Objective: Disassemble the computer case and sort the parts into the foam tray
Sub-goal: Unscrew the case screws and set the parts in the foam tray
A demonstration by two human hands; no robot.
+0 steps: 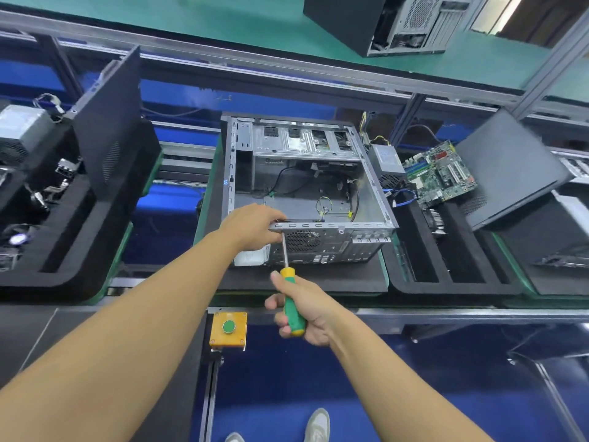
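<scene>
— Where's the case point(296, 202)?
— Open, on a black pad point(318, 279) mid-bench. The left hand point(255, 224) curls over its near rim.
— Right hand point(310, 311)?
— Wrapped round the screwdriver point(292, 306), shaft against the rear panel. The tray point(411, 275) sits just right.

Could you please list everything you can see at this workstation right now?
computer case: one, grey, open, centre, on black foam pad.
second case: one, black and grey, top shelf, green mat.
side panels: two, black, one leaning left, one right.
foam trays: at least two, black, left and right of case.
motherboard: one, green, right tray.
power supplies: two, grey, right of case and far left.
button box: one, yellow with green button, front rail.
screwdriver: one, green-yellow handle, shaft against case's rear face.
shoes: two, pale, floor, bottom edge.
left grip: one, holds case's near rim.
right grip: one, holds screwdriver handle.
</scene>
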